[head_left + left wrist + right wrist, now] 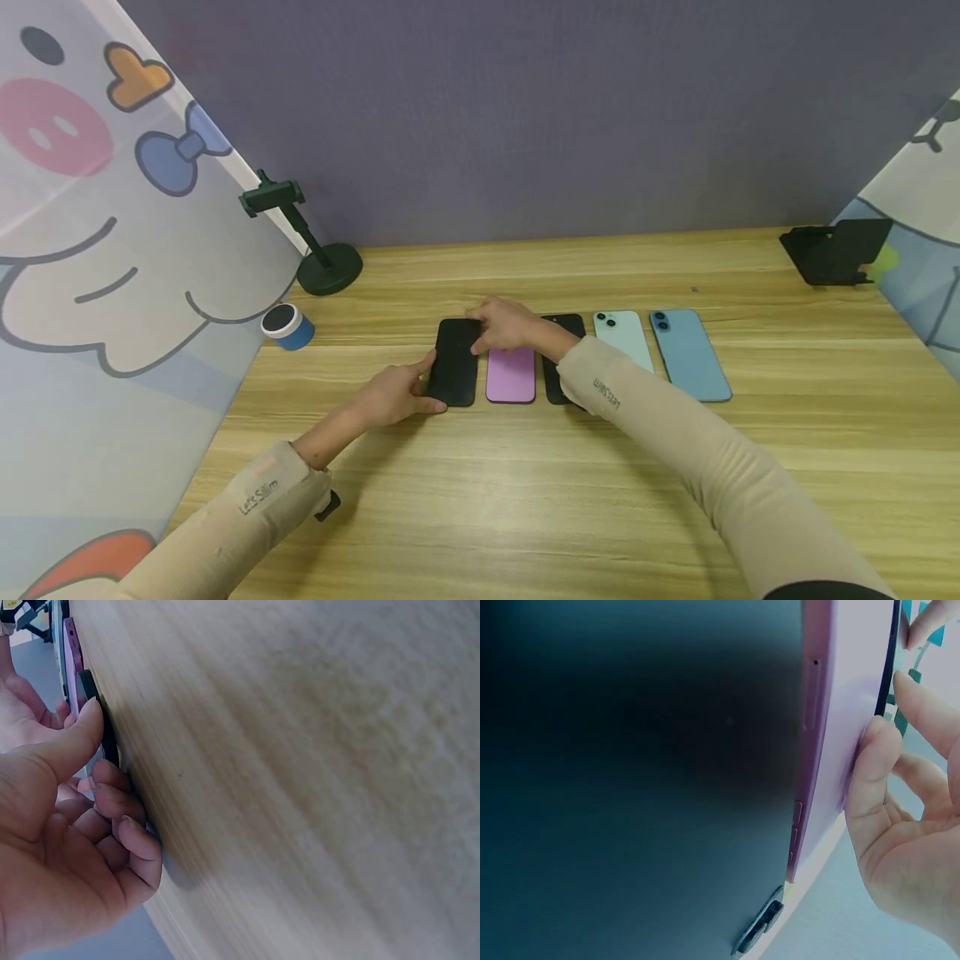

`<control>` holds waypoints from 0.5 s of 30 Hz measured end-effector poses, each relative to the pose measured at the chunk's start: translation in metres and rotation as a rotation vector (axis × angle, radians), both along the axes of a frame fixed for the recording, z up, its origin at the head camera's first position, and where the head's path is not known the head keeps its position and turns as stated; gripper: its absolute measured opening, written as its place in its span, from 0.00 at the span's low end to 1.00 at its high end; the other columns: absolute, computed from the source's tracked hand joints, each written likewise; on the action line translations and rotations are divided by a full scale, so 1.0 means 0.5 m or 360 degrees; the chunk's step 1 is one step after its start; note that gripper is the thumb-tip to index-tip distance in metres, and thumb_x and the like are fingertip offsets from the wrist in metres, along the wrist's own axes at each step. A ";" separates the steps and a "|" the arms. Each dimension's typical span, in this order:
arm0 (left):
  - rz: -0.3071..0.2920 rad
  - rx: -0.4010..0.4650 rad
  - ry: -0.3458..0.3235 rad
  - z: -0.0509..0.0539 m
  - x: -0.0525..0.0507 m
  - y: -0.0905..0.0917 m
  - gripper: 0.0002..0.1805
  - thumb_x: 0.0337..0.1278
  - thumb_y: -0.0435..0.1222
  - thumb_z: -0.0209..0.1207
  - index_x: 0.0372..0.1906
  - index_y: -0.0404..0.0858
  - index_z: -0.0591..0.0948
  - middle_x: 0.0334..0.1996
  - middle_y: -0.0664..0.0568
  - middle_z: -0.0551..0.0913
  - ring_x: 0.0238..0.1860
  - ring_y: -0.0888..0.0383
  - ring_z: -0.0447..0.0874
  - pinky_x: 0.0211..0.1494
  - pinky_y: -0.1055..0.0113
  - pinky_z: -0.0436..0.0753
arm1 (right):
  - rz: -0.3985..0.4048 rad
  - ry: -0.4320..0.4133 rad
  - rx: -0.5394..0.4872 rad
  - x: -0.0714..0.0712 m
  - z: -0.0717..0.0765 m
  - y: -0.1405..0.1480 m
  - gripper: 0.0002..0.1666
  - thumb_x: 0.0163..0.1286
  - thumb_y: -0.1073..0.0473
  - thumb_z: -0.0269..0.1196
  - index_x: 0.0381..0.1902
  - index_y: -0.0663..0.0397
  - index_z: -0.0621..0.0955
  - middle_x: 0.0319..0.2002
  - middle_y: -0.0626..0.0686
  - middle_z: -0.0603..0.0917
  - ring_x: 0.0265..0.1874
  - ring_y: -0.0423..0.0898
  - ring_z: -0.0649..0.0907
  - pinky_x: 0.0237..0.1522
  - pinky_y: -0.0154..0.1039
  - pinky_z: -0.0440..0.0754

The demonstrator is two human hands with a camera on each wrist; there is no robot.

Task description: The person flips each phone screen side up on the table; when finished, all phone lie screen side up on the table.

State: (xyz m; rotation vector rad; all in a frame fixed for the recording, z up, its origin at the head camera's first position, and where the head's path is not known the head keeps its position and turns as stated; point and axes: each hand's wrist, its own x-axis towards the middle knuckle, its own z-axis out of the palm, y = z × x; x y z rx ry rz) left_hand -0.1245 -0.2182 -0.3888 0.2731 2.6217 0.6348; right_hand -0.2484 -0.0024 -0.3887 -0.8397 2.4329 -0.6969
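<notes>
Black phone: left hand, angled inward, pinches its lower-left corner; right hand, pointing leftward, its upper-right

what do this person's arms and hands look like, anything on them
The left sleeve and right sleeve are long and beige, with small dark lettering beginning "Let's" near each cuff. A small black piece sticks out by the left cuff. The left hand and right hand wear no gloves.
</notes>
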 end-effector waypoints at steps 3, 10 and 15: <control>-0.0007 0.0021 0.0008 -0.003 -0.001 -0.003 0.53 0.59 0.50 0.68 0.80 0.36 0.51 0.16 0.58 0.71 0.17 0.63 0.62 0.24 0.70 0.63 | 0.0012 0.0024 0.0012 -0.001 -0.002 0.001 0.42 0.64 0.49 0.71 0.74 0.45 0.70 0.75 0.59 0.62 0.22 0.42 0.83 0.25 0.32 0.81; 0.0002 0.0019 0.0008 -0.006 0.001 -0.004 0.53 0.59 0.51 0.68 0.80 0.38 0.51 0.16 0.59 0.71 0.17 0.63 0.61 0.24 0.70 0.62 | 0.0096 0.0154 0.0035 -0.001 -0.004 0.006 0.39 0.64 0.47 0.71 0.71 0.45 0.73 0.71 0.58 0.68 0.61 0.53 0.76 0.62 0.48 0.75; 0.0009 0.0010 0.0014 -0.007 0.002 -0.002 0.53 0.59 0.51 0.67 0.80 0.38 0.51 0.17 0.59 0.72 0.17 0.63 0.62 0.24 0.70 0.63 | 0.0132 0.0188 0.0039 0.001 -0.004 0.007 0.38 0.64 0.48 0.71 0.71 0.46 0.74 0.68 0.57 0.72 0.56 0.51 0.77 0.59 0.48 0.76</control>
